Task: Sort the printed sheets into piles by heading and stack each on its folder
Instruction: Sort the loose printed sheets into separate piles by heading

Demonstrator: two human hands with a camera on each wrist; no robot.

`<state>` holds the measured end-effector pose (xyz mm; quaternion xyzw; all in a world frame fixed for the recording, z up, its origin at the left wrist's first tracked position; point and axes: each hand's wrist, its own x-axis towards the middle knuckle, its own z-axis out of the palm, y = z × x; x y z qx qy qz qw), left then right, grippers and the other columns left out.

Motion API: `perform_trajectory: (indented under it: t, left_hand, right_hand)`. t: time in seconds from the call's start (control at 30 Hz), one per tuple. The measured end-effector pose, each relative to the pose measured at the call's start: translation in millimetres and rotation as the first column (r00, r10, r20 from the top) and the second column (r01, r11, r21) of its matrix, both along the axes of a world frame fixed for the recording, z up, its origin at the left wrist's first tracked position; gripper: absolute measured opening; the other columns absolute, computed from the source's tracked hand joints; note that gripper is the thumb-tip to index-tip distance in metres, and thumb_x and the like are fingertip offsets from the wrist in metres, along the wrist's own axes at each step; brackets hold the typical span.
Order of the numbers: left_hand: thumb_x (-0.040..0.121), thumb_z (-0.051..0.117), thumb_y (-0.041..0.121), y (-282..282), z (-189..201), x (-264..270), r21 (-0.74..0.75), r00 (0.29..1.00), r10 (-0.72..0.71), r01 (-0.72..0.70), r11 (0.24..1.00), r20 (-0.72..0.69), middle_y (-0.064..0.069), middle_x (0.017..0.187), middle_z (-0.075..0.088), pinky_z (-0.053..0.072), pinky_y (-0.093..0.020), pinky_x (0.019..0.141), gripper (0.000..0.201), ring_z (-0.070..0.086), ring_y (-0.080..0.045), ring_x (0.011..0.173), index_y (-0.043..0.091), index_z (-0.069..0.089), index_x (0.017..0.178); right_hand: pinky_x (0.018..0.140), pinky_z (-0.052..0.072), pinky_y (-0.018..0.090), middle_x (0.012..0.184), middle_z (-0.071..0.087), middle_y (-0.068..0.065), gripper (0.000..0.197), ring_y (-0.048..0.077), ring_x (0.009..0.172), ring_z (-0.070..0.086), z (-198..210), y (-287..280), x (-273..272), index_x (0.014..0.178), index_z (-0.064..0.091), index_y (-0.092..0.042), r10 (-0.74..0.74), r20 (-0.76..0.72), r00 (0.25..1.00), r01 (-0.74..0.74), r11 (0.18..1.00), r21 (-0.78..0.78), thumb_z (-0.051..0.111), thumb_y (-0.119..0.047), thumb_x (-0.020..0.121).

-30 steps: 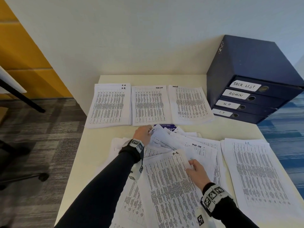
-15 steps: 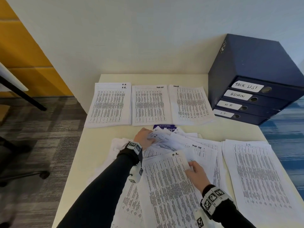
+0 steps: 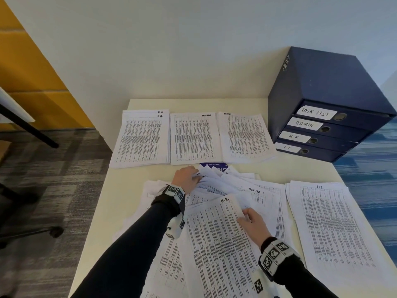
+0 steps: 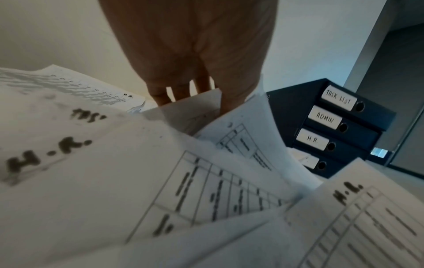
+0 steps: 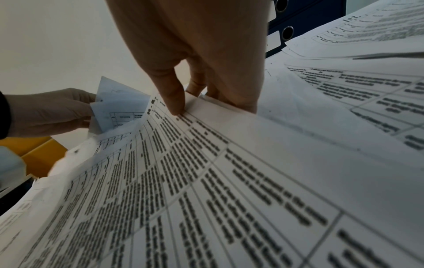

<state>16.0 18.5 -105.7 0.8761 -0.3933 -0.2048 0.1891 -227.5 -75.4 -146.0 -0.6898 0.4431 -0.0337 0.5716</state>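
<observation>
On the counter (image 3: 137, 181), the left hand (image 3: 186, 179) is pinching loose sheets (image 3: 217, 175) from the central heap; the right hand (image 3: 253, 224) is grasping a sheet (image 3: 214, 244) (headed "H.R.") by its edge.

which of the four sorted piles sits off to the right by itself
The IT pile, on the table's right side; the HR, task list and admin piles lie side by side in the back row.

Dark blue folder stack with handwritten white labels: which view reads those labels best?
Head view: the dark blue folder stack shows all four labels. Left wrist shows three clearly, the lowest partly hidden. Right wrist catches only spine edges and ring holes.
</observation>
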Motion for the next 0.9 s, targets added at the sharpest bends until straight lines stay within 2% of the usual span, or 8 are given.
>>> perform_trajectory:
  t: [0.13,0.33,0.47,0.53,0.6,0.67,0.77,0.9]
  left_hand:
    - [0.096,0.051,0.031,5,28,-4,-0.071,0.998,-0.011,0.016,0.997,0.066,-0.001,0.083,0.056,0.038,-0.026,0.071,0.027,0.055,-0.022,0.078,0.011,0.06,0.081]
    - [0.094,0.055,0.024,28,81,-20,-0.302,0.991,-0.079,0.11,0.947,0.113,0.01,0.075,0.05,0.035,-0.026,0.077,0.025,0.048,-0.008,0.068,0.017,0.057,0.07]
    - [0.092,0.059,0.02,37,93,-31,-0.445,0.998,-0.041,0.016,0.896,-0.047,0.004,0.086,0.058,0.047,-0.027,0.078,0.019,0.056,-0.012,0.08,0.007,0.066,0.082]
    - [0.09,0.062,0.021,39,93,-32,-0.486,0.988,0.0,-0.076,0.87,-0.156,0.006,0.079,0.056,0.049,-0.035,0.074,0.017,0.054,-0.008,0.073,0.007,0.063,0.082]
    - [0.089,0.064,0.025,40,96,-30,-0.493,0.979,0.024,-0.123,0.861,-0.203,0.002,0.082,0.06,0.047,-0.036,0.067,0.02,0.058,-0.017,0.072,0.006,0.067,0.091]
    - [0.09,0.063,0.029,40,99,-27,-0.473,0.995,0.042,-0.079,0.877,-0.087,-0.004,0.098,0.065,0.049,-0.033,0.075,0.03,0.062,-0.024,0.087,0.004,0.069,0.106]
    - [0.09,0.062,0.033,36,116,-27,-0.493,0.997,0.063,-0.03,0.869,0.049,-0.004,0.11,0.065,0.047,-0.03,0.093,0.037,0.059,-0.018,0.1,0.004,0.067,0.113]
    - [0.091,0.06,0.032,31,150,-32,-0.57,0.983,0.072,0.036,0.821,0.167,-0.001,0.102,0.063,0.046,-0.024,0.086,0.034,0.055,-0.01,0.087,0.003,0.066,0.109]
  right_hand:
    - [0.078,0.045,0.028,0.094,0.066,0.006,0.008,0.019,0.085,0.059,2,-3,-1,0.083,0.06,-0.016,0.024,-0.005,1.0,-0.024,0.998,-0.052,0.067,-0.012,0.083]
    - [0.076,0.042,0.033,0.074,0.057,0.001,0.02,0.019,0.074,0.053,16,-2,-3,0.07,0.052,-0.014,0.096,-0.014,0.995,-0.097,0.993,-0.074,0.07,-0.012,0.079]
    - [0.082,0.041,0.031,0.088,0.059,0.005,0.01,0.02,0.085,0.054,23,1,-3,0.083,0.058,-0.01,0.095,-0.024,0.995,-0.097,0.992,-0.085,0.067,-0.011,0.082]
    - [0.084,0.039,0.03,0.092,0.057,0.003,0.011,0.02,0.09,0.052,27,1,-2,0.088,0.058,-0.01,0.091,-0.022,0.996,-0.093,0.992,-0.09,0.067,-0.013,0.083]
    - [0.088,0.041,0.033,0.09,0.058,0.001,0.011,0.021,0.092,0.054,29,-1,-1,0.083,0.057,-0.016,0.101,-0.028,0.994,-0.103,0.991,-0.089,0.068,-0.015,0.082]
    - [0.09,0.044,0.039,0.08,0.059,-0.002,0.017,0.022,0.086,0.056,30,-2,-2,0.074,0.055,-0.02,0.112,-0.047,0.993,-0.116,0.989,-0.092,0.069,-0.015,0.081]
    - [0.09,0.045,0.04,0.082,0.064,0.004,0.013,0.026,0.085,0.061,30,-3,-4,0.075,0.058,-0.013,0.108,-0.058,0.992,-0.113,0.989,-0.091,0.07,-0.015,0.079]
    - [0.078,0.041,0.029,0.082,0.053,0.004,0.014,0.02,0.081,0.05,34,-1,-7,0.084,0.056,-0.004,0.068,-0.033,0.997,-0.071,0.993,-0.098,0.068,-0.012,0.082]
